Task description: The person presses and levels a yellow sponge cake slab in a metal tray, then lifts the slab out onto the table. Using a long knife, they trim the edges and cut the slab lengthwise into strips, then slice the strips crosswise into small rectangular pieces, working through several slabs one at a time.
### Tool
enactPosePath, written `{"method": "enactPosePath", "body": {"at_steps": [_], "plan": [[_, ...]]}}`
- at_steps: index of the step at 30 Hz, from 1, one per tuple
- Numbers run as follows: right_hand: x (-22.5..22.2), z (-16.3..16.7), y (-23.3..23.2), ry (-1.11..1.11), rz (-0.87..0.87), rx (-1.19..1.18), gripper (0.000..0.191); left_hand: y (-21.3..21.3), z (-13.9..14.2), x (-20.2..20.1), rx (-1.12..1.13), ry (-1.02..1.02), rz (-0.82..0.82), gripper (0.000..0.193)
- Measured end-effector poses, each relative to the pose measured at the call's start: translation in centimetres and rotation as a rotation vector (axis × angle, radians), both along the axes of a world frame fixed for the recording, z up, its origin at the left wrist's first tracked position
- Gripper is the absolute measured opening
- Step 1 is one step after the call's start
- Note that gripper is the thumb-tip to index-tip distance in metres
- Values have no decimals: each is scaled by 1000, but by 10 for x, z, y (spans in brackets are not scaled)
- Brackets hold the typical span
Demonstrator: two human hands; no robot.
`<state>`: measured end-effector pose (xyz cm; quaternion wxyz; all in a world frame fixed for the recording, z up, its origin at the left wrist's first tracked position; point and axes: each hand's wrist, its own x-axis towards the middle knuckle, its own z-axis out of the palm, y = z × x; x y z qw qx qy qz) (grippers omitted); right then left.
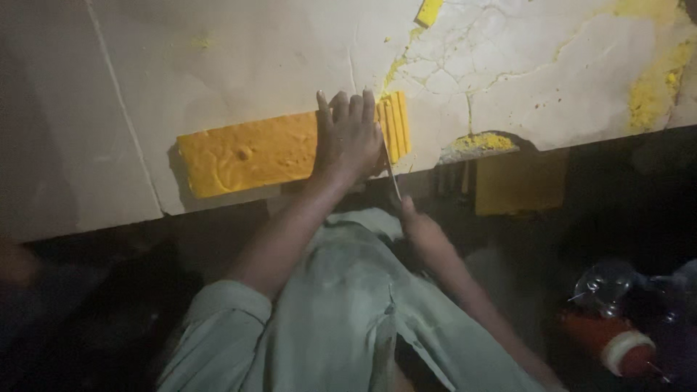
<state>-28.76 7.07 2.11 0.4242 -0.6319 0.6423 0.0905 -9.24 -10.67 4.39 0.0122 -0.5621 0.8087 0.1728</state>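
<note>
A long yellow slab (247, 154) lies on a pale, cracked stone worktop (239, 58) near its front edge. My left hand (348, 138) presses flat on the slab's right part, fingers spread. Just right of that hand, the slab's end (397, 125) is cut into thin slices. My right hand (420, 231) is below the worktop edge and holds a thin knife (391, 174), whose blade points up toward the sliced end.
Yellow crumbs and smears (653, 87) cover the worktop's right side, and a small yellow piece (429, 11) lies at the top. A yellow block (519, 181) sits under the edge. A clear bottle (606, 287) and a red object (617, 345) are at the lower right.
</note>
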Motion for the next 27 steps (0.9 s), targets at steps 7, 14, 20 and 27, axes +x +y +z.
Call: {"method": "enactPosePath", "body": {"at_steps": [7, 14, 20, 27], "plan": [[41, 3, -106, -308, -755, 165, 69, 0, -19, 8, -238, 28, -48, 66], [63, 86, -88, -240, -85, -169, 50, 4, -5, 13, -119, 3, 11, 67], [9, 16, 1, -87, -3, 31, 55, 0, 10, 15, 40, 4, 13, 60], [30, -40, -90, -112, -141, -125, 39, 4, -3, 17, -154, -6, 4, 66]]}}
